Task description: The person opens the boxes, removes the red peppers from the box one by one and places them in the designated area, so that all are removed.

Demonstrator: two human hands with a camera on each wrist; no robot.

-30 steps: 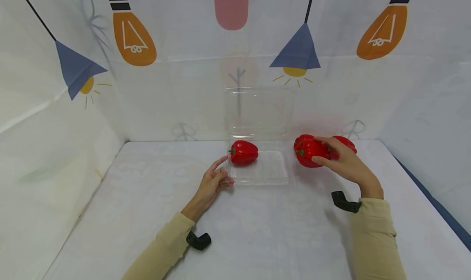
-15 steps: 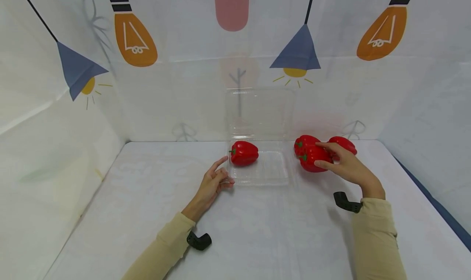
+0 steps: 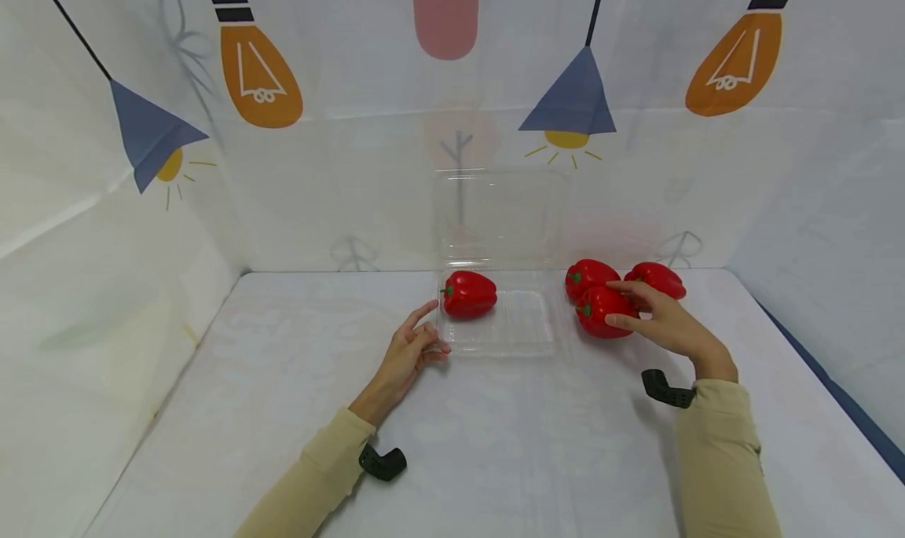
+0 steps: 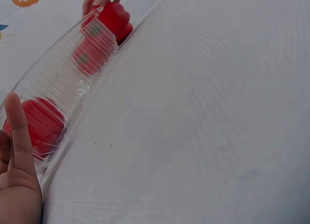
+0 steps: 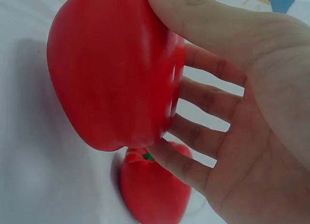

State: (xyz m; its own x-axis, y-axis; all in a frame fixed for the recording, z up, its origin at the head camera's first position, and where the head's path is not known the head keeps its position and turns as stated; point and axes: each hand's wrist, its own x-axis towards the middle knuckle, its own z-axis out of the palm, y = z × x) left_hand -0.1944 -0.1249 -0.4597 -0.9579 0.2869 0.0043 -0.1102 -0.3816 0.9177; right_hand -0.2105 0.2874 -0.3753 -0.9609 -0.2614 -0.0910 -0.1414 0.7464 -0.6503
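While the right hand (image 3: 668, 320) grips a pepper (image 3: 599, 318), the spread left hand (image 3: 404, 356) flanks packaging (image 3: 525, 318).

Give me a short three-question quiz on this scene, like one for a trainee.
1. What lies inside the open clear container?
2. True or false: the right hand grips the front pepper.
3. How many peppers are outside the container, including the gripped one? (a) two (b) three (c) four

Key:
1. One red pepper.
2. True.
3. (b): the front pepper, back-left pepper and back-right pepper.
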